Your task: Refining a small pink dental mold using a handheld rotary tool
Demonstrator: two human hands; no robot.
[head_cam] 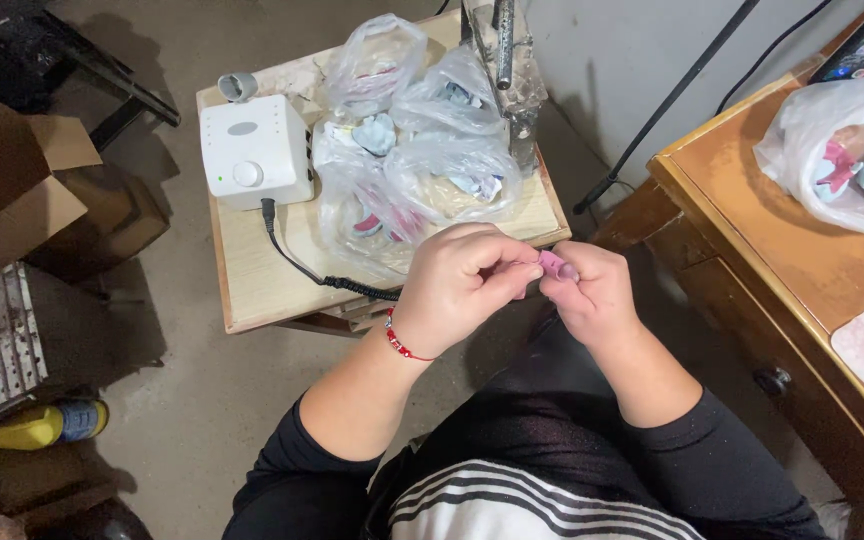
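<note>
Standing at the right side, a big wooden desk (pixel 752 215) is carrying a clear plastic bag (pixel 837 150) with pink and pale blue pieces inside it. Near the middle, a small wooden table (pixel 252 280) is standing on the grey floor, and it is holding a white control box (pixel 254 150) with a round knob and a small green light. A black coiled cable (pixel 317 270) is running from this box toward the hands. Beside the box, several clear plastic bags (pixel 422 160) are lying in a heap on the table, with small coloured pieces inside. At the left side, brown cardboard boxes (pixel 12 180) are sitting on the floor, and a yellow bottle (pixel 42 425) is lying lower, near the corner.

The person is sitting just in front of the small table, wearing black sleeves. The left hand (pixel 457 285), with a red bead bracelet (pixel 402 342) on the wrist, is closing its fingers together on a small pink piece (pixel 555 265). The right hand (pixel 592 295) is also gripping this piece from the other side, with fingers curled around it. The pink piece is staying between both hands, just in front of the table edge and above the lap. What is inside the left palm, I cannot tell.
</note>
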